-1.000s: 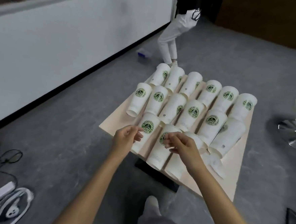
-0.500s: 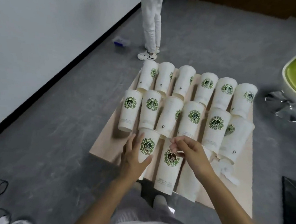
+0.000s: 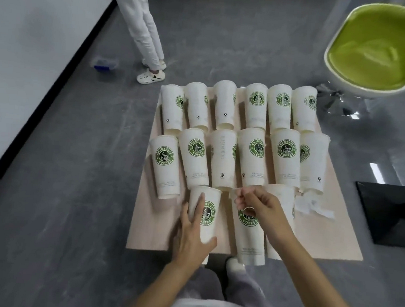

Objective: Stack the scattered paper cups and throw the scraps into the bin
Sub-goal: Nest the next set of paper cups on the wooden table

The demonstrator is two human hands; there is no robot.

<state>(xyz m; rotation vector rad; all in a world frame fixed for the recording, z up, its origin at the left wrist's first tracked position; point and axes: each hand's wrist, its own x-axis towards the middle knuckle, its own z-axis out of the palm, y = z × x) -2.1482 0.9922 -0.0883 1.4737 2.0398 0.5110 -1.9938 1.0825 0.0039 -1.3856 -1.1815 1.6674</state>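
Now that the left hand (image 3: pixel 191 236) has come down and clasps the front-left paper cup (image 3: pixel 205 216) lying on the wooden board (image 3: pixel 157 231), stacking can start. The right hand (image 3: pixel 262 212) curls at the rim of the neighbouring cup (image 3: pixel 248 238), grip unclear. The paper scraps (image 3: pixel 312 206) lie untouched, with 0 cups stacked.

A single wide-angle camera, worn on the person's head, looks forward and steeply down onto the low table (image 3: pixel 157 236). It sits close enough that both forearms enter from the bottom edge, the left hand (image 3: pixel 191 236) and right hand (image 3: pixel 262 210) at the nearest paper cups (image 3: pixel 248 238). Its field reaches the wall (image 3: pixel 36 45) at left and the green chair (image 3: pixel 381 46) at upper right.
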